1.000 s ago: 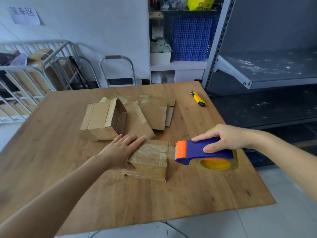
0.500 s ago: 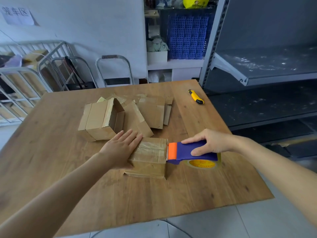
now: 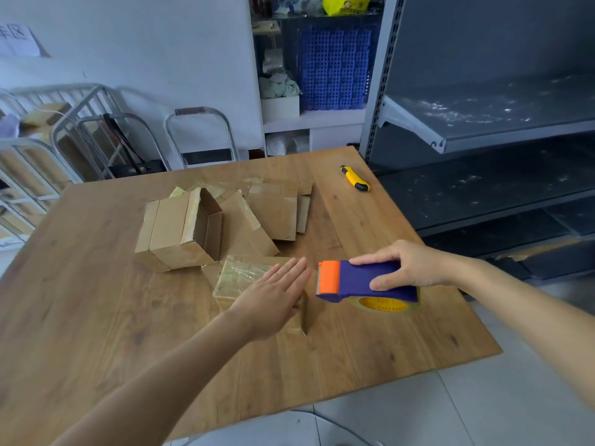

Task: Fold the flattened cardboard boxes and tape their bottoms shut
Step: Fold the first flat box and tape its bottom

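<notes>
We're laying our left hand flat on the box on the table.
Our right hand is gripping the tape dispenser just beside it; the left hand is hiding the box's near side.

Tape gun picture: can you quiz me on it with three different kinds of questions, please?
1. True or false: the right hand holds the tape gun.
2. What lies near the far right corner of the table? A) yellow knife B) scissors C) pen
3. Fill in: the left hand, fingers straight, is over a taped ____.
Key: 1 true; 2 A; 3 box.
</notes>
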The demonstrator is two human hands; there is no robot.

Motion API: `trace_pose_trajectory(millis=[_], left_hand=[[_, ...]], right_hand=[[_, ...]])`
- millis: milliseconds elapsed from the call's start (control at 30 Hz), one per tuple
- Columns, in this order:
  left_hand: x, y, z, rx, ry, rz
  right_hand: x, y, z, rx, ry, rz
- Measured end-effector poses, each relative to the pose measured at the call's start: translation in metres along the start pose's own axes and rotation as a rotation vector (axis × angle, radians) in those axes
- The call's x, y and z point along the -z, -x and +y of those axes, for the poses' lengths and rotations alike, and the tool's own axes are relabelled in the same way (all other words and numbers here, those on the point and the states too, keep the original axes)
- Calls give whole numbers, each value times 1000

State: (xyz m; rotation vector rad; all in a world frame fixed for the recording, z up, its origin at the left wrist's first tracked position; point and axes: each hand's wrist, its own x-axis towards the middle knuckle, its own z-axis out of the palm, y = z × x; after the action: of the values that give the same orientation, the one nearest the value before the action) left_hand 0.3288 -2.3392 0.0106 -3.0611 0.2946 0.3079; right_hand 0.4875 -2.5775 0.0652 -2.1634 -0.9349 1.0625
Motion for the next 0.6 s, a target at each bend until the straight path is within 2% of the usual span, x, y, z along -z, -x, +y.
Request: trace_pose_trajectory(millis=[367,600], left_hand=[[1,4,4,9,-1,2],[-3,2,1,-7,33,16]], right_hand=[[2,16,9,0,23,34],[1,13,-5,-79,237,-6]])
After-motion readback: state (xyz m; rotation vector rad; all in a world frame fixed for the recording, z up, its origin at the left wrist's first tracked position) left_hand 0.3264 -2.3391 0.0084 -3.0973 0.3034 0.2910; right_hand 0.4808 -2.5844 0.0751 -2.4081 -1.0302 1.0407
